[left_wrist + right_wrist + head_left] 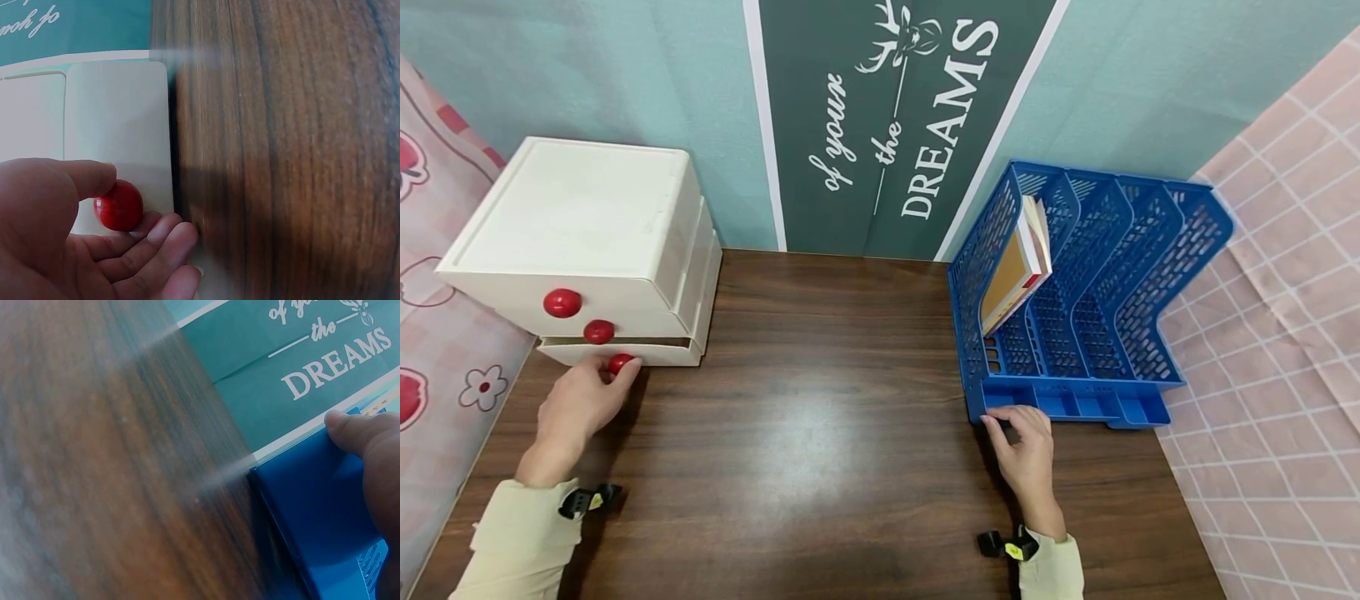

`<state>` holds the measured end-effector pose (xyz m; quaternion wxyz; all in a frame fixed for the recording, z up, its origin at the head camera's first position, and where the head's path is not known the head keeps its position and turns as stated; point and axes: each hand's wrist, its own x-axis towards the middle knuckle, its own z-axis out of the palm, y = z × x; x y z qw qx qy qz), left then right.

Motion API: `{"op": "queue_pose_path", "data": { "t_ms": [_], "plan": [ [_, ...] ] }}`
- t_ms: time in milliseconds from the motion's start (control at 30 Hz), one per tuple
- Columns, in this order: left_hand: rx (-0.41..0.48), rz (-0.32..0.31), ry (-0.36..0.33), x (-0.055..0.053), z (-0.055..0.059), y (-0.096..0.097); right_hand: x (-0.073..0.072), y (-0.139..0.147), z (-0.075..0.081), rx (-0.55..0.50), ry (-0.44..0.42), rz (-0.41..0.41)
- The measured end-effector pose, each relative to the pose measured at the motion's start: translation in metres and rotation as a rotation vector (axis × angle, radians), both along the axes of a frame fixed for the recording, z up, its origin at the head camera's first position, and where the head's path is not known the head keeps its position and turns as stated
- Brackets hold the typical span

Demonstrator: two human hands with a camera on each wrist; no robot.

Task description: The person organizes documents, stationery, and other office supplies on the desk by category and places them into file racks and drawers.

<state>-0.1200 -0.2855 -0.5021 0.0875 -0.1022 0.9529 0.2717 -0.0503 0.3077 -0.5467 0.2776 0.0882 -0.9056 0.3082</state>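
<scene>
At the lower left of a white three-drawer cabinet (572, 208), my left hand (580, 404) pinches the round red knob (620, 363) of the bottom drawer (670, 354). That drawer stands slightly pulled out, a dark gap showing along its top. The left wrist view shows thumb and fingers around the red knob (119, 206). On the right, my right hand (1028, 454) grips the front left rim of a blue file organizer (1082, 375). Its thumb (344, 428) lies on the blue wall in the right wrist view; the other fingers are mostly hidden there.
One yellow-covered book (1017, 267) leans in the organizer's leftmost slot. Both stand on a dark wooden table (820, 433), against a teal backdrop with a lettered green panel (895, 125). Two more red knobs (562, 302) mark the upper drawers. Pink cloth (1285, 333) borders both sides.
</scene>
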Motion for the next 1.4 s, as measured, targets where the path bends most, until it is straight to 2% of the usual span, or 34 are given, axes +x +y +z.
{"op": "queue_pose_path", "data": {
  "t_ms": [200, 467, 767, 1000, 1167, 1400],
  "plan": [
    [0.007, 0.005, 0.009, -0.001, -0.001, 0.001, 0.000, 0.001, 0.000, 0.005, -0.006, -0.002],
    [0.011, 0.016, 0.058, -0.006, -0.003, 0.005, 0.001, 0.002, -0.001, 0.003, -0.006, -0.007],
    [0.020, 0.019, 0.046, -0.011, -0.003, 0.007, 0.005, 0.002, 0.001, -0.005, -0.031, -0.032],
    [0.026, 0.021, 0.049, -0.010, -0.004, 0.008, 0.005, 0.003, 0.002, 0.003, -0.013, -0.020],
    [0.020, 0.000, 0.025, -0.007, -0.002, 0.006, 0.001, 0.002, 0.002, 0.004, -0.016, -0.011],
    [-0.002, -0.052, -0.034, 0.011, 0.002, 0.005, 0.002, 0.002, 0.011, 0.048, -0.036, 0.013]
  ]
}}
